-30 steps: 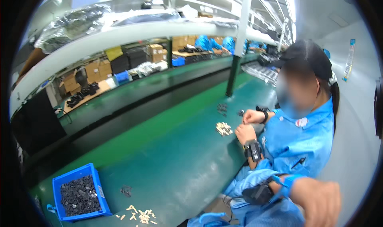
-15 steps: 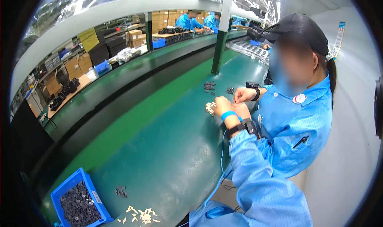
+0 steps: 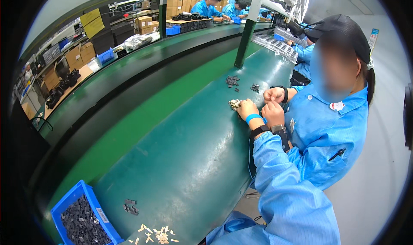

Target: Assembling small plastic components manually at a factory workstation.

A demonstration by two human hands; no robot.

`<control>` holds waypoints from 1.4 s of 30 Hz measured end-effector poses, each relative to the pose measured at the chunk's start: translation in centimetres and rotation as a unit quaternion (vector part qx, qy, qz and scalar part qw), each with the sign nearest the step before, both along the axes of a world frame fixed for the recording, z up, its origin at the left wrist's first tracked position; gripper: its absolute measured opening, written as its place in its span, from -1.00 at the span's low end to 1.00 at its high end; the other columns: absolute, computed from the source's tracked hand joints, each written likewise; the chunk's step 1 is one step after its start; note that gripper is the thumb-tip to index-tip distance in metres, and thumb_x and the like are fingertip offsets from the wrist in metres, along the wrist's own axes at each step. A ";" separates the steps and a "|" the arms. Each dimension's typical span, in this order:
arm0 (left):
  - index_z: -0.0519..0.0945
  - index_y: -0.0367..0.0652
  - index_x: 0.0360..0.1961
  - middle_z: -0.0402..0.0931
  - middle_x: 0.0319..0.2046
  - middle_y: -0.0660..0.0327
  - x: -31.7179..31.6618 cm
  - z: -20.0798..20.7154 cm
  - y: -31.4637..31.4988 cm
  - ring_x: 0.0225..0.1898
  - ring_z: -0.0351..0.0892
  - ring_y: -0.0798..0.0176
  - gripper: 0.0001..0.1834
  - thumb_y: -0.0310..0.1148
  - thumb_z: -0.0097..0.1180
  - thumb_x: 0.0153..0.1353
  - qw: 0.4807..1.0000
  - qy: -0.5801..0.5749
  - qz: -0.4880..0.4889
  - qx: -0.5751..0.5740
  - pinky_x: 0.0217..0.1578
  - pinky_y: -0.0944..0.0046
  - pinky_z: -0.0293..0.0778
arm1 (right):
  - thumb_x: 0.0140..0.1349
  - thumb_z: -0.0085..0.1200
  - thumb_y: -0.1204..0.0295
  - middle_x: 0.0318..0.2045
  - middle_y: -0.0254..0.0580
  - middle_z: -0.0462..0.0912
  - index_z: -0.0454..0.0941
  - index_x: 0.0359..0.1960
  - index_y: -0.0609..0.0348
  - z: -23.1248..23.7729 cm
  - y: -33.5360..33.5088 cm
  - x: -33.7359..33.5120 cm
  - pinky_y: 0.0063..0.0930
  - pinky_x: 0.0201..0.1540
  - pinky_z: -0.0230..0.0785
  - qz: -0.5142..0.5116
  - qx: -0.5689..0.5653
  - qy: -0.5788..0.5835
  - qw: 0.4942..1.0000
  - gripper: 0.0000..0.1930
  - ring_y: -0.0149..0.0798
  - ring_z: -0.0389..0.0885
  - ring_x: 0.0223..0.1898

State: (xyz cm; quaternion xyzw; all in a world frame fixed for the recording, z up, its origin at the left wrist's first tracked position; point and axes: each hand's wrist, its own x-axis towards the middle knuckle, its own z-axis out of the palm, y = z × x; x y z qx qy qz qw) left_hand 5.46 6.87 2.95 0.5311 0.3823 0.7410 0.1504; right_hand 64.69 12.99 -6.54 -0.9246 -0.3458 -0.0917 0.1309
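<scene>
My right hand (image 3: 247, 109), with a blue band and a black strap at its wrist, reaches far across the green table. Its bent fingers touch the edge of a small pile of cream-coloured pieces (image 3: 235, 103); what they pinch is hidden. My left hand is out of view. Close beside my hand, a co-worker in blue holds both hands (image 3: 273, 103) together, fingertips meeting over something too small to make out. More cream strips (image 3: 161, 235) lie scattered at the near edge, beside a few black pieces (image 3: 131, 207).
A blue bin (image 3: 84, 215) full of small black parts stands at the near left. Small black heaps (image 3: 232, 80) lie beyond the cream pile. A green post (image 3: 245, 44) rises from the table. Clear plastic trays (image 3: 277, 47) lie farther back. Other people work across the line.
The view has shifted, so the table and co-worker sit farther right in it. My right hand stays at the cream pile, and the co-worker's hands remain together.
</scene>
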 end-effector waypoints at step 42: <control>0.44 -0.53 -0.20 0.50 -0.39 -0.02 -1.4 -3.0 0.5 -0.41 0.50 0.20 -0.76 -0.54 -0.03 0.14 0.986 0.021 -0.017 -0.162 -0.33 0.36 0.45 | 0.05 0.04 0.53 -0.60 -0.18 0.59 0.56 -0.40 0.38 1.3 -3.0 -2.9 -0.64 -0.61 0.39 0.106 0.453 0.225 0.856 -0.86 -0.45 0.56 -0.62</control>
